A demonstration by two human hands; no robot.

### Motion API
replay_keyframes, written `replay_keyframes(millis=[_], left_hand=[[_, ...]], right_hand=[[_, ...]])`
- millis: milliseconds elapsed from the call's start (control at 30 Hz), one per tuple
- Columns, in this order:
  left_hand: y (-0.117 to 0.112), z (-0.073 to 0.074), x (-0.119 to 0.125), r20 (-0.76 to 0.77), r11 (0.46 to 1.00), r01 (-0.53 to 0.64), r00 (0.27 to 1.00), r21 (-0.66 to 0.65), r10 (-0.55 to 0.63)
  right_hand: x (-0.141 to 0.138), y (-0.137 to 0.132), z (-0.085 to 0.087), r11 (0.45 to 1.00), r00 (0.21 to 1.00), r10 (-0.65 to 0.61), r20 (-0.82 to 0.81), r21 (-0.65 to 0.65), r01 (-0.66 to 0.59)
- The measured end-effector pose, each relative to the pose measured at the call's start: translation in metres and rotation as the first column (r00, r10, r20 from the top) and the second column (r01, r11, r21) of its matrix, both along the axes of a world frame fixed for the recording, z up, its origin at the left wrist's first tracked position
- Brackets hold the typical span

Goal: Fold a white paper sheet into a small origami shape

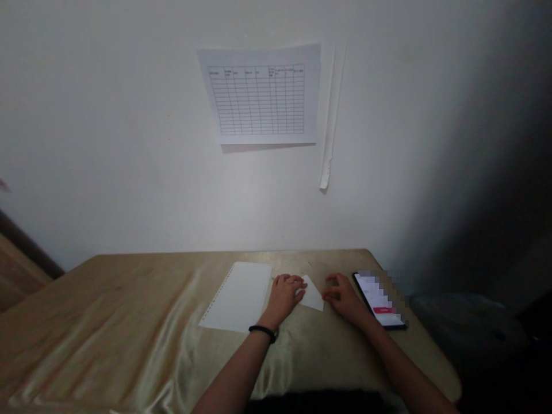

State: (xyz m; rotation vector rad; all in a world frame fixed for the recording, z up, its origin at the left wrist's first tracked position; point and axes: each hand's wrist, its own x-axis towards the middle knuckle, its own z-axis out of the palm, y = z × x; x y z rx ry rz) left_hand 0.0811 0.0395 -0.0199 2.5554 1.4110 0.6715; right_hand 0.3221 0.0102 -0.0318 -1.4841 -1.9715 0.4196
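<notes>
1. The small white paper [312, 295] lay on the cloth [121, 305], to the right of the punched sheet [239, 293] and apart from it. Its visible right edge slanted down to a lower right corner; its left part was covered, so I could not tell the long axis surely.
2. The left hand [283, 298], just right of the punched sheet, was the nearer one: it rested over the paper's left part, with thumb and forefinger moderately apart. The paper extended rightward from these fingers.
3. The right hand [342, 296], farther right from the punched sheet, had bent fingers with a gap at the thumb. The paper was leftward of its fingertips, very near; contact I could not tell.
4. The phone [371, 291] lay rightmost from the punched sheet, beyond the right hand.
5. Above the punched sheet, a printed chart [259, 103] hung on the wall [129, 144].
</notes>
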Motion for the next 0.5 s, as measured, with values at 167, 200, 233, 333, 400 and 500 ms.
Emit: replay_keyframes(millis=[167, 200, 233, 333, 400, 500], left_hand=[[0.001, -0.002, 0.0, 0.003, 1.0, 0.001, 1.0, -0.001, -0.001], [0.001, -0.002, 0.0, 0.002, 1.0, 0.003, 1.0, -0.003, -0.003], [0.001, -0.002, 0.0, 0.003, 1.0, 0.004, 1.0, -0.005, -0.004], [0.001, -0.003, 0.0, 0.005, 1.0, 0.005, 1.0, -0.003, -0.005], [0.001, -0.003, 0.0, 0.007, 1.0, 0.004, 1.0, 0.0, -0.004], [0.0, -0.002, -0.001, 0.005, 1.0, 0.002, 1.0, -0.002, -0.002]], right_hand=[[0.001, -0.001, 0.001, 1.0, 1.0, -0.006, -0.001, -0.019, 0.006], [0.001, 0.0, 0.002, 1.0, 1.0, -0.01, 0.001, -0.023, 0.01], [0.001, 0.001, 0.002, 1.0, 1.0, -0.016, 0.005, -0.026, 0.016], [-0.001, 0.007, 0.004, 0.999, 0.999, -0.03, 0.023, -0.036, 0.031], [-0.003, 0.013, 0.005, 0.999, 0.999, -0.035, 0.033, -0.036, 0.036], [-0.008, 0.023, 0.005, 0.998, 0.997, -0.06, 0.038, -0.019, 0.061]])
